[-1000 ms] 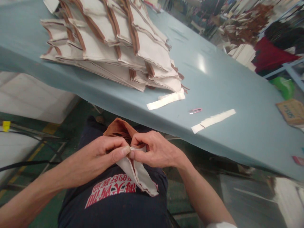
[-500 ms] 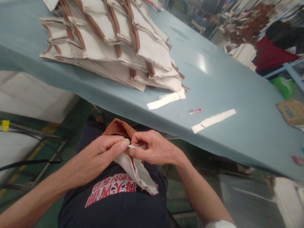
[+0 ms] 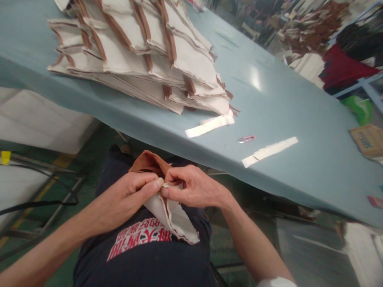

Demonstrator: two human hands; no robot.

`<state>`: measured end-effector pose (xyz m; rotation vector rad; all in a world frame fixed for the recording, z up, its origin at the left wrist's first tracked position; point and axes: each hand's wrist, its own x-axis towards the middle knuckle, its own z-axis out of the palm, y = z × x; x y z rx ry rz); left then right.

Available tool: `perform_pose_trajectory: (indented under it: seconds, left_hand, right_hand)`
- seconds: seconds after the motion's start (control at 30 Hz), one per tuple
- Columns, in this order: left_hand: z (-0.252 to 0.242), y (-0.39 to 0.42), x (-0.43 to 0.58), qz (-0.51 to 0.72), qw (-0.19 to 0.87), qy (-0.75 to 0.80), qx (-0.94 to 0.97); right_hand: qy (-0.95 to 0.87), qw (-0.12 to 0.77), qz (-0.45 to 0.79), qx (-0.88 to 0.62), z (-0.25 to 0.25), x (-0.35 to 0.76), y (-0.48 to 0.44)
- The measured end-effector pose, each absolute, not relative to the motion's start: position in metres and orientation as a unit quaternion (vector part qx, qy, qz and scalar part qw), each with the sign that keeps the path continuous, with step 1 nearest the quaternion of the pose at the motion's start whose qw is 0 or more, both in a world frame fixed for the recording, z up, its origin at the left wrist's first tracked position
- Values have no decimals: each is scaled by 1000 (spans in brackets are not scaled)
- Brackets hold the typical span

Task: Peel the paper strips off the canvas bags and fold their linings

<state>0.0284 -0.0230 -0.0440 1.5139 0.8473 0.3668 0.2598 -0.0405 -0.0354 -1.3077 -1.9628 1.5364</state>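
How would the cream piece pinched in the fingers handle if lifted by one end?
The cream piece would probably flop, since its edges ripple below the right hand. It looks light, made of thin, cloth-like layers. Rolling seems unlikely, given its flat shape.

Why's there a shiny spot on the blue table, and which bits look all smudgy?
Head view: a whitish glare sits on the table, probably reflected light; head view: the brown heap at top right is smeary; head view: the left hand and right hand look clearer, though slightly soft.
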Motion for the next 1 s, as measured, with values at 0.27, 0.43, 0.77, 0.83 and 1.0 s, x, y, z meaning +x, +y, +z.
perform_pose_trajectory:
  seconds: [0.27, 0.43, 0.77, 0.83, 1.0]
  left_hand:
    - [-48, -21, 21, 135, 668, 381, 625]
    - [-49, -22, 21, 130, 670, 372, 629]
    - [-57, -22, 20, 115, 652, 362, 656]
    - [-57, -23, 21, 108, 653, 361, 656]
    - [-56, -22, 23, 102, 664, 350, 653]
  right_hand:
    - [-690, 149, 538, -461, -40, 257, -39]
    - [-690, 139, 539, -463, -40, 256, -38]
    - [-711, 138, 504, -471, -39, 258, -42]
    - [-713, 139, 502, -469, -40, 259, -43]
    - [-711, 149, 503, -468, -42, 261, -44]
